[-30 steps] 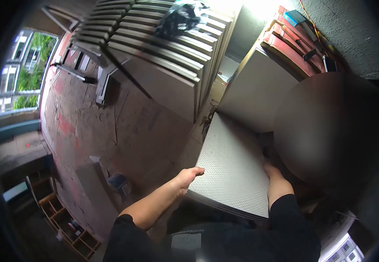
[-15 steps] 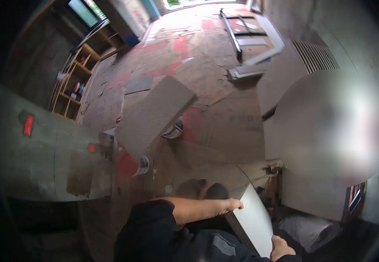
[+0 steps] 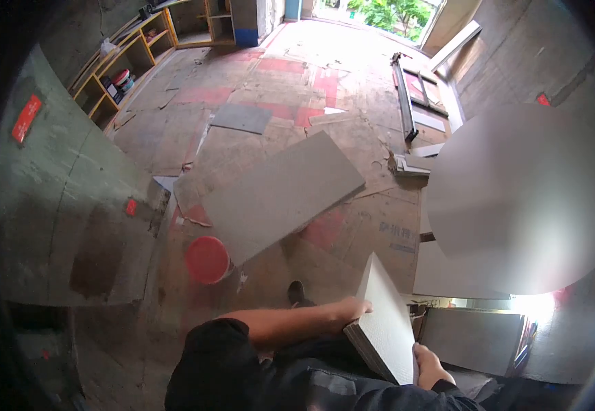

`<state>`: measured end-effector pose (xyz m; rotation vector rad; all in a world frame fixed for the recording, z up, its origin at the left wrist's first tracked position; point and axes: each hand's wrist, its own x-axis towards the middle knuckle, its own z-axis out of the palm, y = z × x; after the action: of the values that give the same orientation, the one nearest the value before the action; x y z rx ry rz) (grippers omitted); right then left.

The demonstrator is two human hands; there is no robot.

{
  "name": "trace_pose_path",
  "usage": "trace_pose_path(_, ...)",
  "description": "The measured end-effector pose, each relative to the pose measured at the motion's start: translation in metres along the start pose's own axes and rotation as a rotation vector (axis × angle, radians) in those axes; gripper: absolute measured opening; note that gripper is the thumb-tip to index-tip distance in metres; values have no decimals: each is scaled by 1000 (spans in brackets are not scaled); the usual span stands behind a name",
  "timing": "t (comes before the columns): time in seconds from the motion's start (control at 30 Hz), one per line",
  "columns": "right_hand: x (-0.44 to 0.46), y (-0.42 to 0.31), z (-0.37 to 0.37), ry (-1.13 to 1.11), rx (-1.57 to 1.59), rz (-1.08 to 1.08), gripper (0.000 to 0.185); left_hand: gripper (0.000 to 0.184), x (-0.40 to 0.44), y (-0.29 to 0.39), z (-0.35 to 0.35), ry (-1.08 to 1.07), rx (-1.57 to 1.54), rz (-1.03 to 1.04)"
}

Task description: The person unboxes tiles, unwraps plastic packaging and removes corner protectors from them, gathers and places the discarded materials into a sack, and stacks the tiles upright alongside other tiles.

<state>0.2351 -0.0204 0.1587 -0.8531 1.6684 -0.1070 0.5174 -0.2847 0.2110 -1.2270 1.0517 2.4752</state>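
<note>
I hold the stacked panels [image 3: 388, 322] at five o'clock, near my torso. My left hand [image 3: 354, 309] and right hand [image 3: 432, 365] grip opposite edges, presumably to balance the load and keep layers aligned. The red bucket [image 3: 207, 260]: eight o'clock.

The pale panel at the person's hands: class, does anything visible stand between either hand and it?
Nothing visible does: the left hand grips one edge of the pale panel, and the right hand grips the opposite edge. The red-topped bucket stands off to the left, out of the way of both.
</note>
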Motion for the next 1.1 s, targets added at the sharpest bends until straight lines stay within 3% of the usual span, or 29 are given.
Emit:
trace_pose_path(0.1,42,-49,-14,100,49,-19,68,60,-23,7,-29,97,21,95)
trace_pose_path(0.17,75,-78,-36,165,81,-19,68,36,-39,12,-52,176,-35,25)
trace_pose_path(0.27,127,-117,-68,243,145,-16,69,46,-49,8,-83,86,-230,192)
trace_pose_path(0.33,161,-137,-91,280,184,-10,69,41,-46,4,-105,85,-300,215)
trace_pose_path(0.43,216,-167,-128,315,235,-3,69,43,-58,22,-119,171,-363,238)
trace_pose_path(0.5,247,-186,-151,330,258,7,69,37,-65,34,-124,400,-367,279)
trace_pose_path(0.63,303,-215,-176,344,295,42,70,38,-68,48,-144,440,-580,222)
trace_pose_path(0.73,333,-230,-181,348,308,77,70,40,-46,20,-177,355,-642,301)
trace_pose_path(0.8,347,-232,-175,351,325,104,71,42,-47,12,-195,376,-412,318)
trace_pose_path(0.9,361,-234,-157,361,339,156,71,44,-53,2,-216,318,-470,335)
trace_pose_path(1.0,372,-222,-132,367,342,222,71,45,-70,9,-228,442,-454,207)
trace_pose_path(1.1,384,-196,-100,389,386,310,72,50,-52,-40,-263,362,-441,198)
